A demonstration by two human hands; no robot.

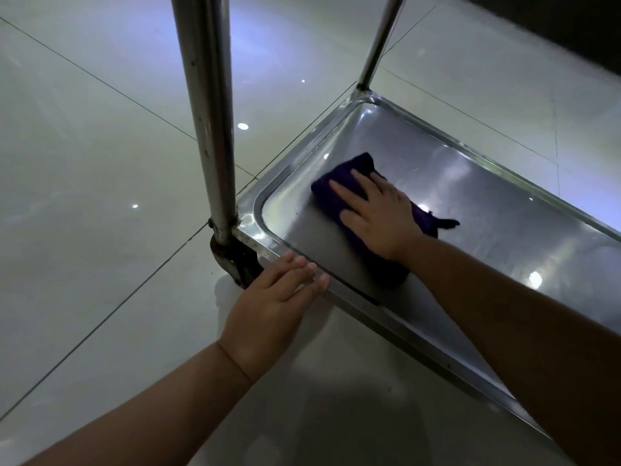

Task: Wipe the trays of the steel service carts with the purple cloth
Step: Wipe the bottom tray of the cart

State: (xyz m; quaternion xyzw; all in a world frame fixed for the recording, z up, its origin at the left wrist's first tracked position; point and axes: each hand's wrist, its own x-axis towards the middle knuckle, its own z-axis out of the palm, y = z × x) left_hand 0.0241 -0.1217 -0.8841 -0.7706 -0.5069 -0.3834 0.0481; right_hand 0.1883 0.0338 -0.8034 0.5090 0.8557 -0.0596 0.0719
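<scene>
The bottom steel tray [504, 210] of a service cart lies low over the floor, running from centre to the right edge. A folded purple cloth [339, 183] lies flat on its left part. My right hand [376, 213] presses down on the cloth with straight, spread fingers. My left hand [272, 307] rests on the tray's near rim [353, 297] close to the corner, fingers straight and laid over the edge.
A thick steel cart post [208, 112] rises at the tray's near-left corner above a dark caster wheel [235, 260]. A thinner post [379, 42] stands at the far-left corner. Glossy pale floor tiles [84, 196] surround the cart. A dark wall [554, 21] is at top right.
</scene>
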